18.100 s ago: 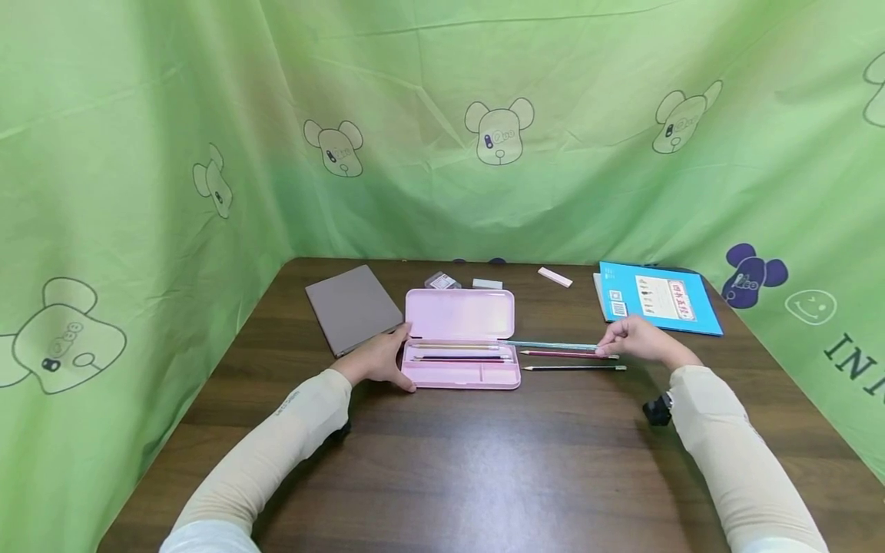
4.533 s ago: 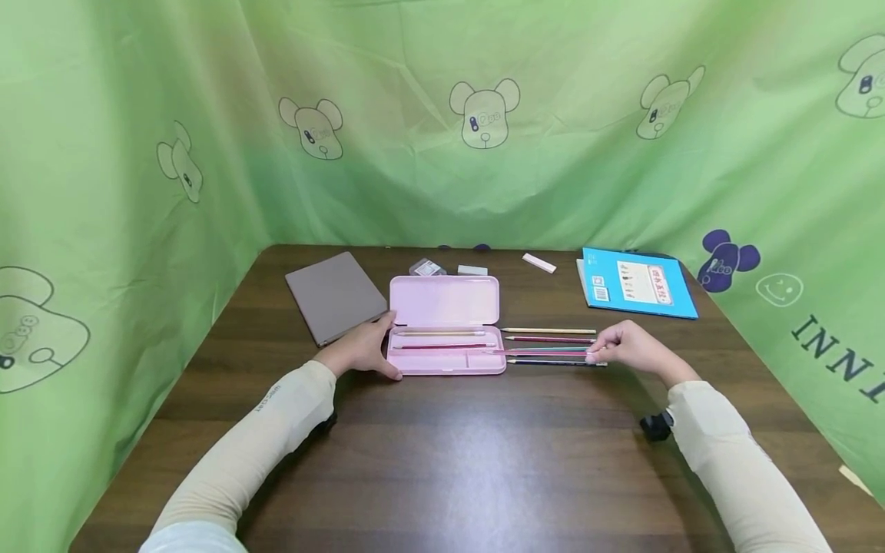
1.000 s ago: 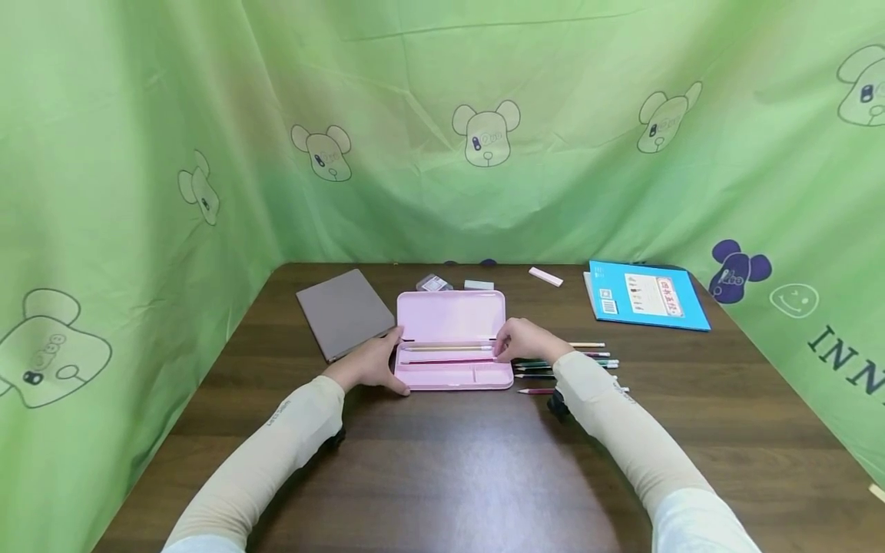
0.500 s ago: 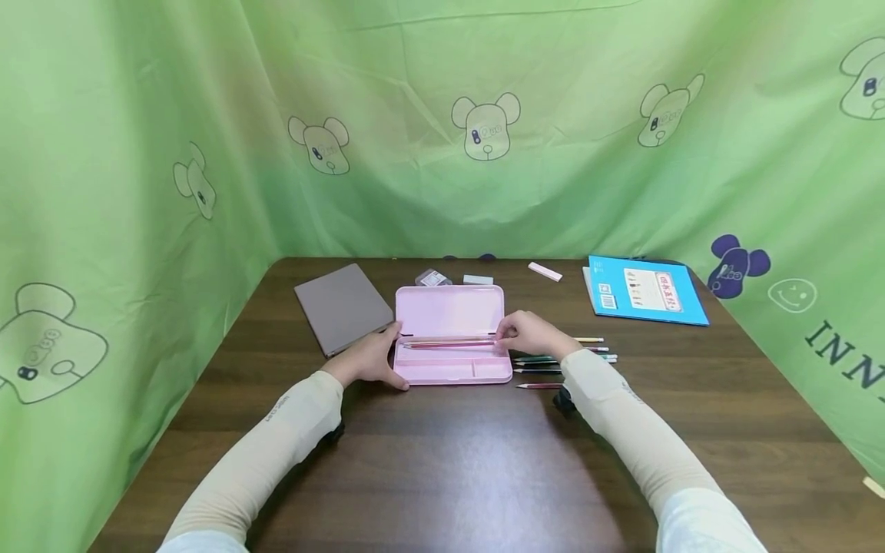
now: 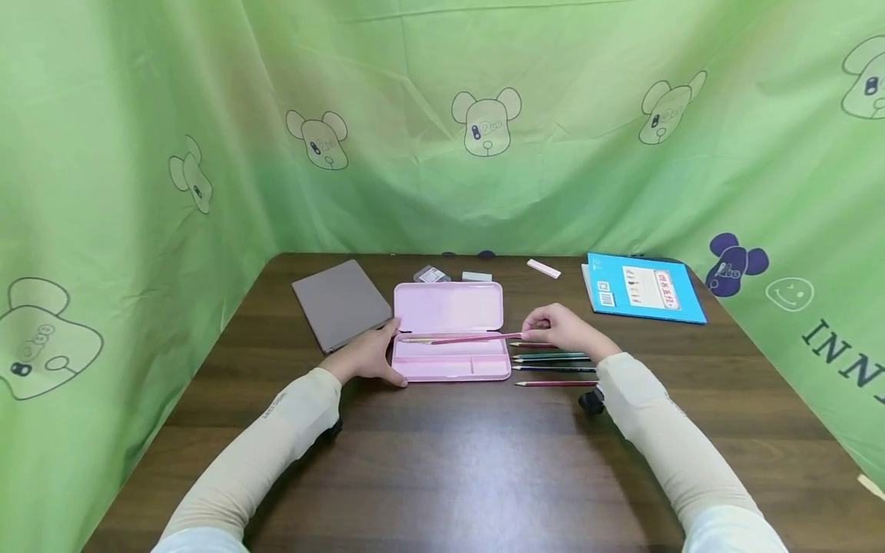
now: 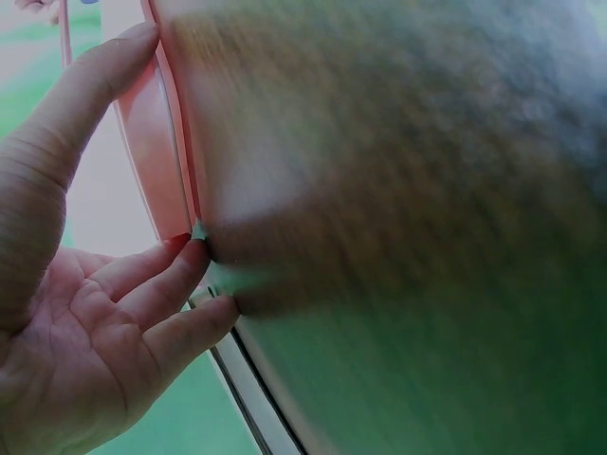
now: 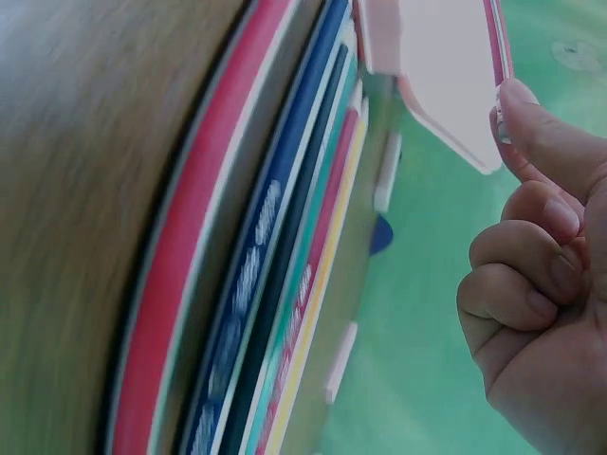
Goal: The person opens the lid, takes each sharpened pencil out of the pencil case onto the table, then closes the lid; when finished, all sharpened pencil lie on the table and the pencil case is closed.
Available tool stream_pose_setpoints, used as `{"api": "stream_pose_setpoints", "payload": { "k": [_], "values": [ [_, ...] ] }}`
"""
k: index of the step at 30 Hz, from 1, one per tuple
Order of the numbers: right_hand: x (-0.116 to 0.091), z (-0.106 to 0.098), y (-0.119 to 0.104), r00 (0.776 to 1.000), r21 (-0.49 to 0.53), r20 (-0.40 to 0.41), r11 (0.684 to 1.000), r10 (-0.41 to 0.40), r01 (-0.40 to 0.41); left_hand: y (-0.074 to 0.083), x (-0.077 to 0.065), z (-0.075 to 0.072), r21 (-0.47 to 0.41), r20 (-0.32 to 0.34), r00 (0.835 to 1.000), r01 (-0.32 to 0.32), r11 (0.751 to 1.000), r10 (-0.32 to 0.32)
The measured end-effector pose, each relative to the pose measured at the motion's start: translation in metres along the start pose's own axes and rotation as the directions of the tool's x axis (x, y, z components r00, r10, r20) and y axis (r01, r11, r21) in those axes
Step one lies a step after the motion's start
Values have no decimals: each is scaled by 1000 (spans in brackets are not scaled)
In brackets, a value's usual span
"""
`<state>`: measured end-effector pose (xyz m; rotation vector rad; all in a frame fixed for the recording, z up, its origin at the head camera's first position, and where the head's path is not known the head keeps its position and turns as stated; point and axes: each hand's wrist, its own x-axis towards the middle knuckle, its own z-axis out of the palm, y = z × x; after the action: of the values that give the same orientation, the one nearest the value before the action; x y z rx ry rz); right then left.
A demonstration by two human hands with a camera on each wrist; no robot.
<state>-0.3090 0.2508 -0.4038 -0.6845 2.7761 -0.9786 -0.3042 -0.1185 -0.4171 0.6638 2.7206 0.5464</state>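
Note:
A pink pencil case (image 5: pixel 435 370) lies on the table with its lid raised toward the back. My left hand (image 5: pixel 369 355) holds its left end, thumb at the front edge and fingers farther back. In the left wrist view, the thumb and fingertips press against the pink side. Between thumb and index finger, my right hand (image 5: pixel 560 329) pinches the end of a red pencil (image 5: pixel 477 338), held slanting above the tray. Its other fingers are curled, as the right wrist view shows. A yellowish pencil (image 5: pixel 415 340) lies in the case behind the red one's tip.
Right of the case, several pencils (image 5: pixel 553 369) lie side by side, partly under my right forearm. A grey notebook (image 5: pixel 341 303) sits at the left, a blue book (image 5: pixel 646 288) at the back right. Small erasers (image 5: pixel 477 276) and a pink-white bar (image 5: pixel 544 269) lie behind.
Over the last second my right hand has lifted the red pencil and drawn it rightward. Since the oldest frame, pencils have left the case and more lie at its right. My left hand stays put.

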Motion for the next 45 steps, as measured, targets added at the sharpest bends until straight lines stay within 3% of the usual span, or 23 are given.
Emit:
{"api": "stream_pose_setpoints", "payload": {
  "k": [4,20,27,39,45],
  "values": [
    [-12,-12,5,1000,0,1,1000,5,-5,0,0,-1,-2,-4,1000,-1,1000,1],
    [-77,-45,26,981,43,41,981,189,-190,1,-1,0,-5,-2,1000,-6,1000,6],
    [-95,-51,35,977,75,46,974,210,-213,-1,1,1,7,-1,1000,-13,1000,13],
    [-125,-54,54,976,63,118,979,183,-192,-1,1,-3,13,-7,1000,-20,1000,20],
    [-136,-52,62,966,76,157,972,207,-220,0,0,-1,18,-7,1000,-22,1000,22]
  ]
}}
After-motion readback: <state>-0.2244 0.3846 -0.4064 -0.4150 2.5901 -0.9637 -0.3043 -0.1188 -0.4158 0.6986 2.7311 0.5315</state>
